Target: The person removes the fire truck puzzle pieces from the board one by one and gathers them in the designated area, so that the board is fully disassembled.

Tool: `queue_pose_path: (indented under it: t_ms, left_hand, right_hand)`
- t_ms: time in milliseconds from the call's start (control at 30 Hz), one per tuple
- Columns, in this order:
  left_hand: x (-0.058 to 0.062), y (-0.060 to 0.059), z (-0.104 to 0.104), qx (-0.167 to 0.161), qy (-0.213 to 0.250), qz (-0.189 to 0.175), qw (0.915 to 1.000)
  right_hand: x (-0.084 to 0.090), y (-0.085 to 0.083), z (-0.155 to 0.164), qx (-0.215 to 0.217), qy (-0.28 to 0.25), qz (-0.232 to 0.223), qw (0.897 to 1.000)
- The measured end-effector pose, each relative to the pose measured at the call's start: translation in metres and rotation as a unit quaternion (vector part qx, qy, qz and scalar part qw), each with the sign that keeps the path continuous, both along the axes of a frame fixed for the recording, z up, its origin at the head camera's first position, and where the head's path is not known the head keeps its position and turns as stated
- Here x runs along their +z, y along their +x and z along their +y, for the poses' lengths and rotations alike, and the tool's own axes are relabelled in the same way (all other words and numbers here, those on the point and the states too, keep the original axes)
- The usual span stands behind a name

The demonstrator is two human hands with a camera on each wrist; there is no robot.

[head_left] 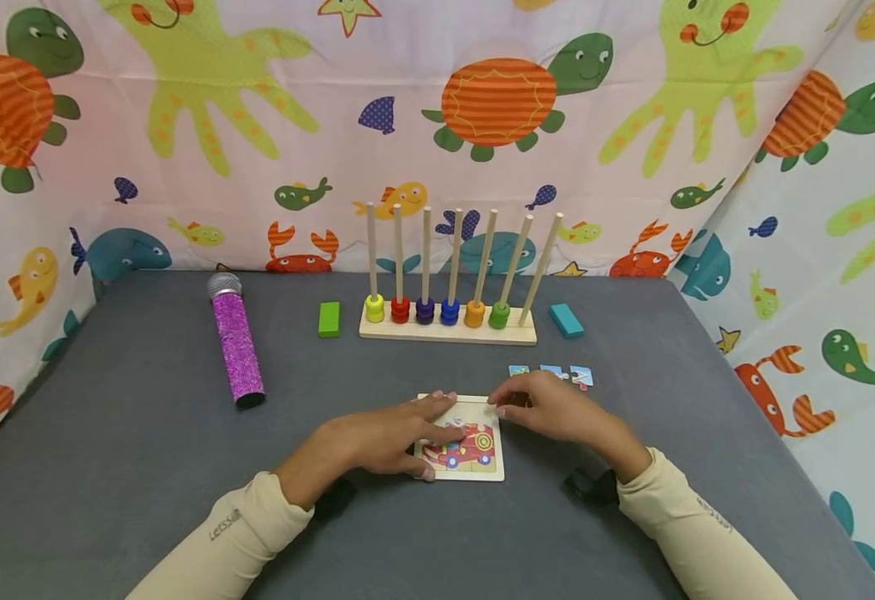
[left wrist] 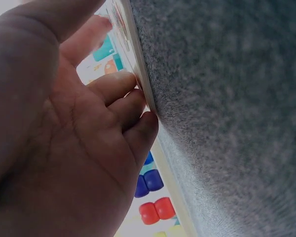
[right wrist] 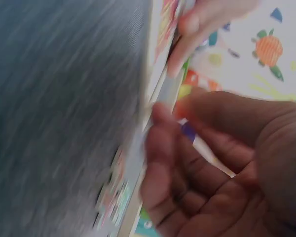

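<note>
The puzzle board [head_left: 475,450] lies flat on the grey desk [head_left: 145,467], near the middle of its front edge, with a red vehicle picture partly assembled in its frame. The left hand [head_left: 388,437] lies across the board's left side, fingers stretched out flat and pressing down on it, the thumb at the front left corner. The right hand [head_left: 550,408] is at the board's far right corner, its fingers curled and pinching a small puzzle piece [right wrist: 164,91] at the board's edge; the right wrist view is too blurred to show the piece's picture.

Just beyond the right hand, three loose puzzle pieces [head_left: 553,373] lie in a row on the desk. Further back, near the far edge, stands a wooden peg rack [head_left: 448,329] with seven upright rods; six of them carry one coloured bead each, and the rightmost is bare. A green block [head_left: 328,319] lies left of the rack, a teal block [head_left: 566,320] right of it. A glittery purple microphone [head_left: 235,340] lies towards the left edge.
</note>
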State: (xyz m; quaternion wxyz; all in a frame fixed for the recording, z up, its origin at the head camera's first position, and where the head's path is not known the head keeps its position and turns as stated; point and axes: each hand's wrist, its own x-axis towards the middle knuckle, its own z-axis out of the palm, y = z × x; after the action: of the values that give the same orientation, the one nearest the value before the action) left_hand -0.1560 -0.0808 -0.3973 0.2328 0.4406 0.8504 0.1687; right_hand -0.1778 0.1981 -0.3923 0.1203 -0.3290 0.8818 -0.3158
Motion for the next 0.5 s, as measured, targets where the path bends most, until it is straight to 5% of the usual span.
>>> queue_pose_path:
  t_ms: [500]
  left_hand:
    - [-0.003, -0.001, 0.0, 0.029, -0.02, 0.025, 0.9991]
  right_hand:
    - [0.002, 0.011, -0.034, 0.021, 0.002, -0.029, 0.999]
